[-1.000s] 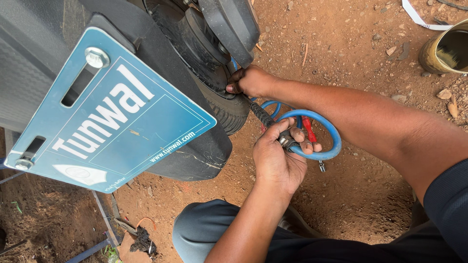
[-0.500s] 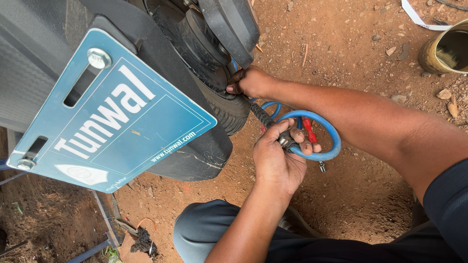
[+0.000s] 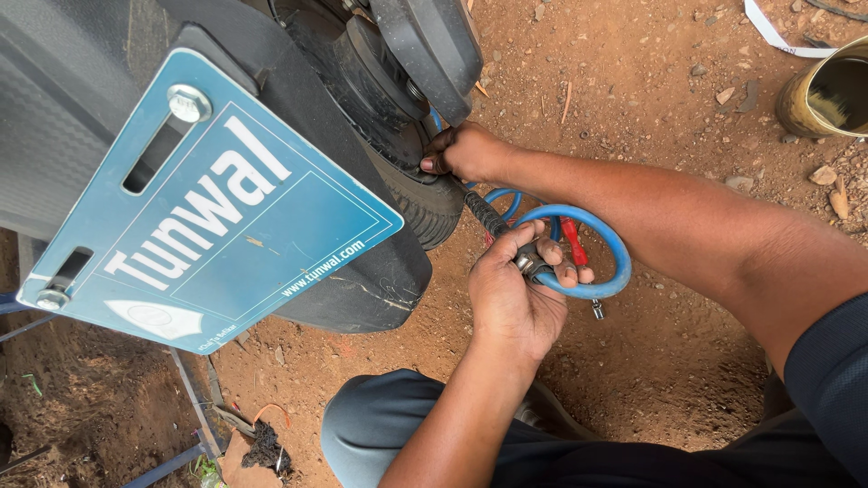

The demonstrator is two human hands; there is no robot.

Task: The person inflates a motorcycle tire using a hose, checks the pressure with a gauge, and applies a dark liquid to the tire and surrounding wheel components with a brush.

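Note:
My right hand (image 3: 466, 149) reaches across to the black rear tyre (image 3: 425, 194) of a scooter and presses against its sidewall; what its fingertips pinch is hidden. My left hand (image 3: 511, 294) is closed around the metal fitting of a blue air hose (image 3: 615, 258), which loops on the ground beside it. A black braided hose end (image 3: 484, 215) runs from that fitting up toward the tyre. A red lever (image 3: 573, 239) shows inside the hose loop.
A blue plate with white lettering (image 3: 217, 217) hangs on the scooter's black mudguard (image 3: 362, 289) at left. My knee (image 3: 380, 425) is at the bottom. A brass-coloured can (image 3: 827, 95) stands at top right on red dirt with small stones. Metal bars (image 3: 194, 407) lie at bottom left.

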